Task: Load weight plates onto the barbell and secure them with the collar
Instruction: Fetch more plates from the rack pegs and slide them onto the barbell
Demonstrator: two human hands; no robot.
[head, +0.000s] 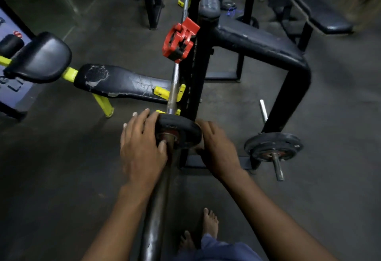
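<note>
Black rack frame [266,48] fills the right side, w/ a worn black bench [121,82] on yellow legs at 9 o'clock. The barbell [173,87] is long & thin; its long axis runs from 6 o'clock up to 12 o'clock, near end pointing at the person, far end pointing away into the gym. A small black weight plate [181,131] sits on the bar near the middle of the view, flat face turned toward the person, the bar going thru its hole. Left hand [142,147] is at 9 o'clock of the plate, fingers [148,116] spread over the rim, thumb by the hole. Right hand [218,147] is at 3 o'clock, curled round the other rim. Both hold the plate. A red collar [179,40] sits on the bar further up, toward 12 o'clock, well apart from the plate. Another plate [274,145] hangs on a peg at 3 o'clock. Bare foot [210,223] on the floor at 6 o'clock.
</note>
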